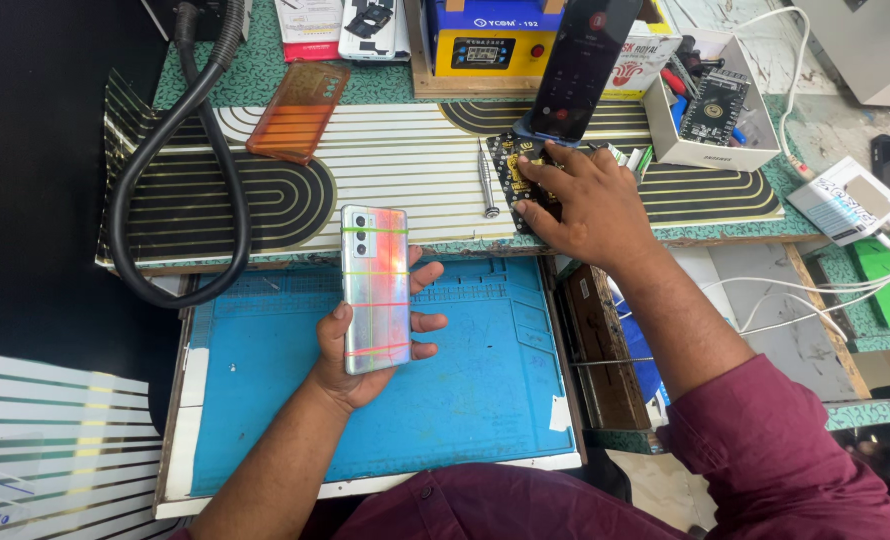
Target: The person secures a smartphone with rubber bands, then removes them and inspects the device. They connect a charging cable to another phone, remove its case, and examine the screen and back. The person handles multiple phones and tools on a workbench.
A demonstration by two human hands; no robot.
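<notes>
My left hand [365, 345] holds a silvery, iridescent smartphone [375, 285] back side up over the blue work mat [465, 390]; thin coloured rubber bands wrap around the phone. My right hand [580, 205] rests fingers-down on a small black circuit board [518, 165] on the striped bench top. A second, dark phone [580, 65] stands propped upright just behind that board, its screen lit. A metal screwdriver [487, 180] lies to the left of the board.
A black flexible hose [140, 200] loops at the left. An orange translucent phone case [298, 110] lies on the striped surface. A yellow-and-blue machine [485, 40] sits at the back; a white box of parts [715, 105], a white charger [850, 200] and cables are at the right.
</notes>
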